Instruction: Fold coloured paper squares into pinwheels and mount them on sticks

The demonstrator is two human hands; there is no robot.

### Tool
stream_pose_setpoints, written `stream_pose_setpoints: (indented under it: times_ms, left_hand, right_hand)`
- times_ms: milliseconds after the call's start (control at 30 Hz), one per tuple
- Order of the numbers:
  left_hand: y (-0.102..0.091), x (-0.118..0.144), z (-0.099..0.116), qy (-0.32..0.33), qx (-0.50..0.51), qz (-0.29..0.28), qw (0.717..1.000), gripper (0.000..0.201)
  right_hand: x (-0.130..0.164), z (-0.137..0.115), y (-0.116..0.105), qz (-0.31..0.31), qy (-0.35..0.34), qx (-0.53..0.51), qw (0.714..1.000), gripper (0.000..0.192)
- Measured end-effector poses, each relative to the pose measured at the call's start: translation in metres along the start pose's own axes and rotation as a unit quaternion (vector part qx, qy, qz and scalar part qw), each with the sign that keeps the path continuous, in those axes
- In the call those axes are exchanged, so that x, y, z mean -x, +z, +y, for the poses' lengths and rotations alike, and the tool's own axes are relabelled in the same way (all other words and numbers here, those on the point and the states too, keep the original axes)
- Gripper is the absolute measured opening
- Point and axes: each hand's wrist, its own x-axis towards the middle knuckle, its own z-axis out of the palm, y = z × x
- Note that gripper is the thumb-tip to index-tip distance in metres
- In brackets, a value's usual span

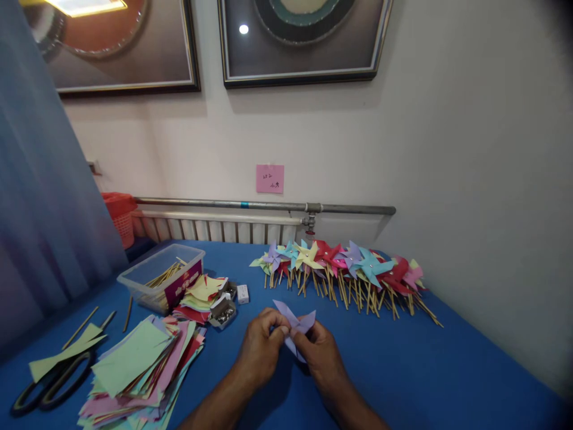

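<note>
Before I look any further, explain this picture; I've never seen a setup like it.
There is no machine here, just a person's bare left hand and right hand. The one picture comes from a camera worn on the person's head, looking forward and down. Both hands hold a piece of lilac paper with pointed corners. On the blue surface, to the left, lie black-handled scissors, a stack of coloured paper, a clear plastic tub of thin sticks and two small open boxes of shiny metal pieces. Farther back, right of centre, lie colourful paper pinwheels on sticks.
</note>
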Motion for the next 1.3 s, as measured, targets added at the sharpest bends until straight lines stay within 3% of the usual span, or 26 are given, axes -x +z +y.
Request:
stream_pose_setpoints:
  times_ms: [500,767,967,1300]
  left_hand:
    - [0.005,0.005,0.0,0.013,-0.082,0.026,0.996,0.013]
    - [0.005,0.006,0.005,0.032,-0.103,0.031,0.994,0.014]
    - [0.006,0.006,0.005,0.012,-0.091,0.051,0.994,0.011]
    - [0.007,0.004,-0.001,-0.014,-0.031,0.073,0.997,0.005]
  right_hand:
    - [-0.006,0.014,-0.004,-0.024,-0.012,-0.021,0.999,0.03]
    - [-0.005,0.011,-0.005,-0.039,-0.012,-0.009,0.999,0.037]
    - [-0.005,0.011,-0.005,-0.058,-0.014,-0.02,0.998,0.037]
    - [-0.009,0.014,-0.007,-0.021,0.0,0.011,1.0,0.033]
